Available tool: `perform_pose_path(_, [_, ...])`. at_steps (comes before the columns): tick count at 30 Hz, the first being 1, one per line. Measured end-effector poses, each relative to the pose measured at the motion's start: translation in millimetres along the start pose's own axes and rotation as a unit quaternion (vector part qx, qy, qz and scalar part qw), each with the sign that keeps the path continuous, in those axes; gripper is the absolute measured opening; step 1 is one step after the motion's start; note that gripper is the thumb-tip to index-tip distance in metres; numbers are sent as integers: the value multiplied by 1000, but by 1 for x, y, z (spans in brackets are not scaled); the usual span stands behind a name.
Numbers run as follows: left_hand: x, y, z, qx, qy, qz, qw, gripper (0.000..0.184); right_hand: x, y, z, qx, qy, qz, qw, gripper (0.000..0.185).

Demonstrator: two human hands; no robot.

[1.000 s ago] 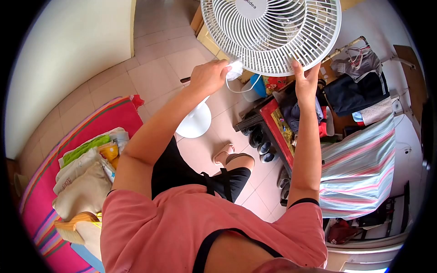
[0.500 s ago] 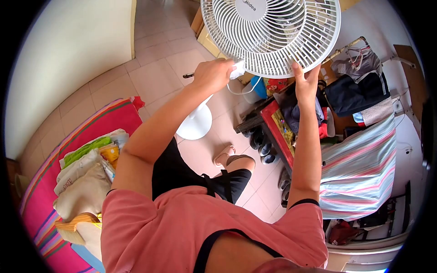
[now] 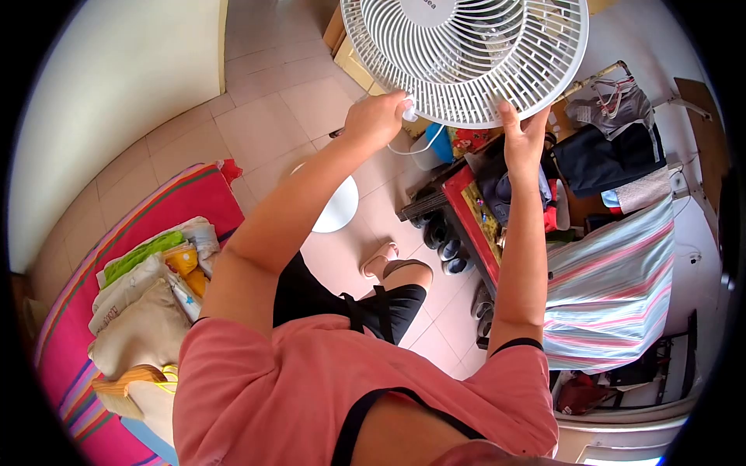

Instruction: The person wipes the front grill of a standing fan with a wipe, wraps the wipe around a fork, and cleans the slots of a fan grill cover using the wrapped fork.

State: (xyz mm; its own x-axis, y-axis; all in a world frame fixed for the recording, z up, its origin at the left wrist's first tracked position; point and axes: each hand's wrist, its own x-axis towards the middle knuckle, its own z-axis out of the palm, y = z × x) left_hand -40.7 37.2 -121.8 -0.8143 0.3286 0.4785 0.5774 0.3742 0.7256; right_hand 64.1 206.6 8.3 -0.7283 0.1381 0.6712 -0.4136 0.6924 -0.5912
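Tiled floor (image 3: 264, 132): widest room is the strip between the pink striped cover and the red-edged bench; it has one fan base and one foot in it. 1x pink striped cover (image 3: 93, 353) at left, right edge facing that strip. 1x striped cloth (image 3: 610, 287) hanging at right.

1x fan head (image 3: 466, 115), white, top centre, held up in front of the person. Upper rim cut off by the view; lower rim runs between the two hands. Rim's right side shows near the rack rod, true gap can't tell.

1x red-edged bench (image 3: 457, 186), mixed items piled on top. 1x dark bag (image 3: 606, 165) hanging right of it, contents hidden. 1x pile of folded cloths (image 3: 140, 314) on the cover: green, yellow, white, beige. 1x fan base (image 3: 336, 208), round, white, on tile, partly behind the left forearm.

1x pale tub (image 3: 426, 158) below the fan rim, something blue at its mouth; inside not readable. Dark shoes (image 3: 449, 249), at least five, along the bench.

2 hands. Right hand (image 3: 525, 138): thumb over the front of the lower rim, fingers behind, gripping it. Left hand (image 3: 375, 120): curled closed around 1x white wad (image 3: 409, 108), at the rim's lower left.
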Motion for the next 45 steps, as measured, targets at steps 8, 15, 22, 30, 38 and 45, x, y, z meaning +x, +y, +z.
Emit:
perform_pose_path(8, [-17, -8, 4, -30, -44, -31, 998, 26, 1, 5, -3, 4, 0, -14, 1000, 75])
perform_pose_path(15, [-90, -27, 0, -91, -69, -83, 990, 32, -1, -1, 0, 10, 6, 5, 1000, 69])
perform_pose_path(22, [-116, -22, -5, -266, 28, -122, 956, 38, -35, 16, 9, 85, 131, 6, 988, 58])
perform_pose_path(30, [-129, 17, -9, -297, -7, -103, 949, 34, -146, -14, 100, 220, 38, 222, 949, 27])
perform_pose_path(38, [-139, 31, -39, -589, -77, -229, 771, 25, -149, -19, 75, 230, -38, 258, 938, 15])
perform_pose_path(45, [-149, 40, -34, -660, -219, -244, 676, 30, -146, -26, 74, 251, -65, 227, 939, 17])
